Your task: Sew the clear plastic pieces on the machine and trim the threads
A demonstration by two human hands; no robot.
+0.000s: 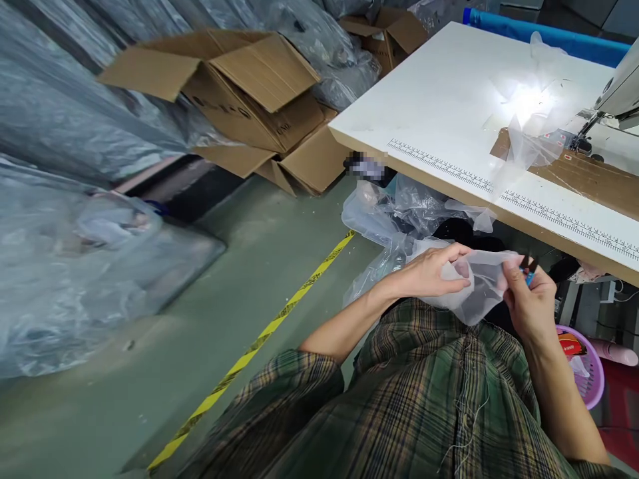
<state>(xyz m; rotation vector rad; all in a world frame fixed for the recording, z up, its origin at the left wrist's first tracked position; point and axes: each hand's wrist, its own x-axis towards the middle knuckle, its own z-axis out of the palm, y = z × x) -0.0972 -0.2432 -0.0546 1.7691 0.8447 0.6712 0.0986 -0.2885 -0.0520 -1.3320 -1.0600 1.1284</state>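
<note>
A piece of sheer white fabric [482,283] is stretched between my hands, just above my lap. My left hand [432,271] grips its left part, thumb and fingers curled round the cloth. At the other end, my right hand [530,293] pinches the edge between thumb and finger. Small thread snips [530,269], blue with dark blades, are also tucked in my right hand, their tips pointing up. Most of the snips is hidden by the fingers. Both hands are below the front edge of the white sewing table [424,86].
A sewing machine [616,93] with more sheer fabric by its needle stands on the table. Open cardboard boxes [259,100] and plastic-wrapped bundles [90,266] lie left. Yellow tape [259,339] marks the floor. A pink basket [594,382] sits at right.
</note>
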